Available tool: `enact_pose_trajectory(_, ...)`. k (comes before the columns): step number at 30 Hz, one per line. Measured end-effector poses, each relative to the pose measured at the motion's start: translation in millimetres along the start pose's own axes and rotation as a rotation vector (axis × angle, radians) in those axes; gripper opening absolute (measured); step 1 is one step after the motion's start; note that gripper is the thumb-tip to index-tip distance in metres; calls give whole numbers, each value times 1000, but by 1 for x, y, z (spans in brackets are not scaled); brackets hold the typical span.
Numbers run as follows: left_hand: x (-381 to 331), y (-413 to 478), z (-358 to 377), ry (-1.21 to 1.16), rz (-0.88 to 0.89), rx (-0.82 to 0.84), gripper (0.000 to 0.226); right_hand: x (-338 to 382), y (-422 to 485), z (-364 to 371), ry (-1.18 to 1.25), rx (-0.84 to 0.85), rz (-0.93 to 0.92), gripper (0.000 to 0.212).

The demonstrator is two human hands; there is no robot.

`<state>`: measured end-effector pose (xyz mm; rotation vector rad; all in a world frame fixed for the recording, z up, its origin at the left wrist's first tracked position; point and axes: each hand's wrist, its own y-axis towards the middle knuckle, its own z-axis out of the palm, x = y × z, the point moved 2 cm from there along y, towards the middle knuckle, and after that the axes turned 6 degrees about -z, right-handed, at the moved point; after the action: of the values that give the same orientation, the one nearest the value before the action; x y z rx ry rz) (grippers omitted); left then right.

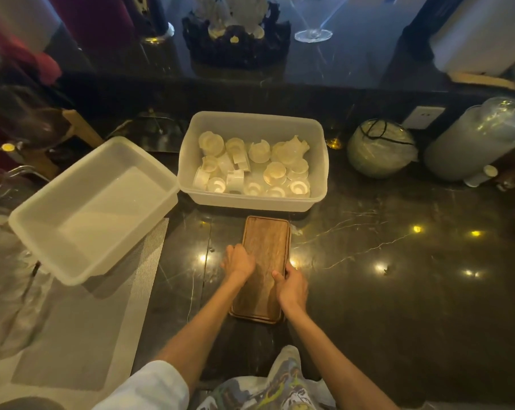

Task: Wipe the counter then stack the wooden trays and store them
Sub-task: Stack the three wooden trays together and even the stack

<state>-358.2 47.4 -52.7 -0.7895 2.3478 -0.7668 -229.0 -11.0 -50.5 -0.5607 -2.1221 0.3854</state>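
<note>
A long wooden tray (265,247) lies lengthwise on the dark marble counter (383,291), just in front of me. A second rim shows under its near end, so it seems to rest on another tray. My left hand (239,260) grips the tray's left edge about halfway along. My right hand (290,287) holds the right edge, thumb on top of the wood. No cloth is visible.
Behind the tray stands a clear plastic tub (318,184) with several white cups. An empty plastic tub (81,270) sits tilted at the left over a grey mat (102,335). Wrapped round vessels (380,149) stand at the back right. Another person is at the far left.
</note>
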Motion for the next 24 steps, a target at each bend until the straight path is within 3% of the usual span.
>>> enact_pose_trajectory(3,1,1,3,0,23,-15,30,0,0,-3,-79,-17,-43,50)
enact_pose_trajectory(9,1,4,4,-33,69,7,25,1,6,-10,-168,-16,-20,43)
enact_pose_trajectory(24,-3,5,-1,-46,61,-5,23,-6,3,-13,-196,15,13,38)
